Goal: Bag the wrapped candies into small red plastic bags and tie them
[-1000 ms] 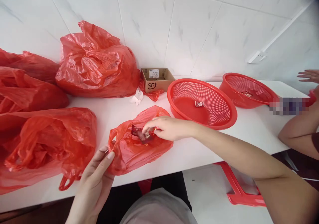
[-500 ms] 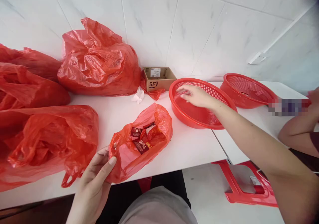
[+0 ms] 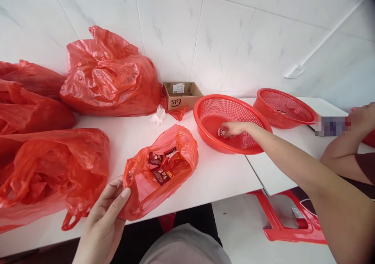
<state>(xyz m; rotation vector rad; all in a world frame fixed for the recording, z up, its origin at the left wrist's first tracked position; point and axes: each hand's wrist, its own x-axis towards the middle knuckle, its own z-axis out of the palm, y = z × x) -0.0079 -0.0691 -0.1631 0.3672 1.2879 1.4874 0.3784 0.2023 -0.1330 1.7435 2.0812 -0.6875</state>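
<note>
My left hand (image 3: 109, 207) pinches the rim of an open red plastic bag (image 3: 183, 137) at its near left corner. Inside the bag lie several small wrapped snack packets (image 3: 161, 175), dark red and bright red with printed lettering. On the right, my right hand (image 3: 236, 128) reaches down into a red perforated plastic basket (image 3: 202, 129). Between its fingertips is a small red-and-white packet (image 3: 222, 132), low in the basket; the fingers partly hide it.
Large full red plastic bags (image 3: 108, 80) crowd the left and back of the white table (image 3: 218, 180). An open SF cardboard box (image 3: 183, 100) stands by the wall near a crumpled tissue (image 3: 158, 115). Another red basket (image 3: 268, 113), a person's arm (image 3: 340, 150) and a red stool (image 3: 281, 227) are at right.
My right hand has gone lower into the basket, and a small packet now shows at its fingertips. My left hand keeps hold of the bag's rim. The whole view has shifted slightly.
</note>
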